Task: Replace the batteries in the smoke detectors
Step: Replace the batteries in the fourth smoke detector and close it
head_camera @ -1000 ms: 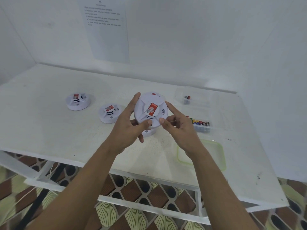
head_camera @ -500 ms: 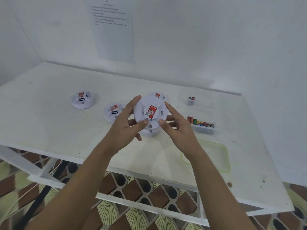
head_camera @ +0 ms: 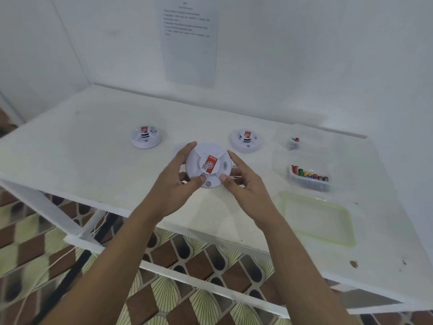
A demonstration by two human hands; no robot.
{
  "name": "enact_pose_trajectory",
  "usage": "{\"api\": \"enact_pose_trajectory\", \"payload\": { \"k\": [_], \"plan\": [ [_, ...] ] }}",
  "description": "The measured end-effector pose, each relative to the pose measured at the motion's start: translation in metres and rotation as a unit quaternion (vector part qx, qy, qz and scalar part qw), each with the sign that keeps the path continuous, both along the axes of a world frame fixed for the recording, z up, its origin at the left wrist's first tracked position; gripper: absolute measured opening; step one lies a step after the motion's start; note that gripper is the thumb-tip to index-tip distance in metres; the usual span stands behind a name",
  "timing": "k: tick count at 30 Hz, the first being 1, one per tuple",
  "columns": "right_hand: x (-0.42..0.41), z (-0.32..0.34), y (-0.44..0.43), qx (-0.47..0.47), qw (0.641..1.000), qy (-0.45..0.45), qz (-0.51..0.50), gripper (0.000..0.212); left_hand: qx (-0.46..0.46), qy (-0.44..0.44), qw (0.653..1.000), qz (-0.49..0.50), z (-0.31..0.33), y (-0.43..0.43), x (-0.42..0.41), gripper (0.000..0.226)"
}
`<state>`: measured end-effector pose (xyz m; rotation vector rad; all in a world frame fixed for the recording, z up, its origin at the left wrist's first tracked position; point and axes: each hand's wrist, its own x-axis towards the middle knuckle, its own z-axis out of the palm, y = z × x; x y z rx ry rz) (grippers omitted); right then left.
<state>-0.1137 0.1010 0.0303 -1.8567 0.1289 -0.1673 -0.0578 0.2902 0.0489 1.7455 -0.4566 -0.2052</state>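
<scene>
A round white smoke detector (head_camera: 209,164) with a red label is held over the middle of the white table (head_camera: 93,165). My left hand (head_camera: 174,184) grips its left rim, thumb on the front edge. My right hand (head_camera: 246,184) grips its right rim in the same way. Another white detector (head_camera: 146,136) lies on the table to the left, and a second one (head_camera: 245,140) lies behind the held one to the right. A clear tub (head_camera: 309,178) at the right holds several coloured batteries.
A smaller clear tub (head_camera: 295,143) with a few batteries sits behind the battery tub. A green-rimmed lid (head_camera: 316,218) lies flat near the table's front right. A printed sheet (head_camera: 188,41) hangs on the back wall. Patterned floor shows below the table frame.
The view has swung left, so everything sits further right in the frame. Both hands keep hold of the detector, which has come down a little toward the table.
</scene>
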Motion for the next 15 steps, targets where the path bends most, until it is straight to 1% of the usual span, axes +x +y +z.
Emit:
{"api": "enact_pose_trajectory", "payload": {
  "k": [7,15],
  "plan": [
    [0.004,-0.001,0.035,0.011,0.999,0.02,0.023,0.055,0.011,-0.007,1.0,0.01,-0.002,0.035,-0.001,0.064],
    [0.011,-0.007,0.061,0.027,0.998,0.035,0.045,0.054,0.048,0.006,0.998,0.045,-0.012,0.063,0.0,0.068]
  ]
}}
